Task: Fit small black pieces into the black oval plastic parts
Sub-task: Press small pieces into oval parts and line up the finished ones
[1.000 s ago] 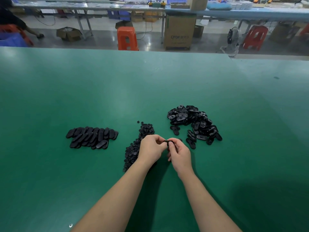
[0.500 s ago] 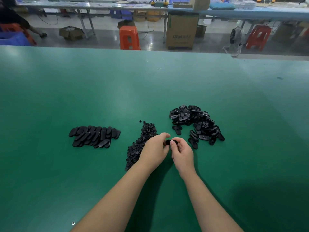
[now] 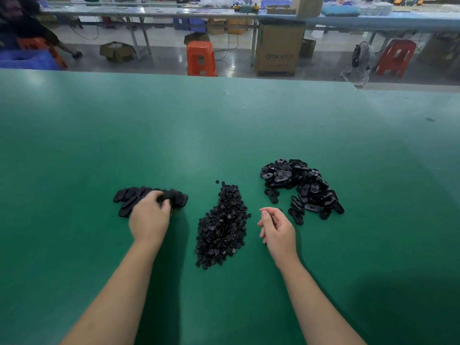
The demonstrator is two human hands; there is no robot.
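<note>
Three black heaps lie on the green table (image 3: 224, 125). A neat row of oval parts (image 3: 127, 196) lies at the left, a heap of small black pieces (image 3: 224, 227) in the middle, and a loose pile of oval parts (image 3: 302, 185) at the right. My left hand (image 3: 150, 216) is over the left row, fingers curled round a black oval part (image 3: 166, 196) at the row's right end; the hand is blurred. My right hand (image 3: 276, 229) hovers between the middle heap and the right pile, fingers loosely curled and holding nothing.
Beyond the table's far edge are orange stools (image 3: 201, 58), a tall cardboard box (image 3: 278, 48), a fan (image 3: 358, 58) and long workbenches (image 3: 174, 11). A person (image 3: 27, 26) sits at the far left.
My hands were together over the middle heap, both pinching one oval part. Now they are apart: the left carried the part over to the left row, and the right let go and drew back.
</note>
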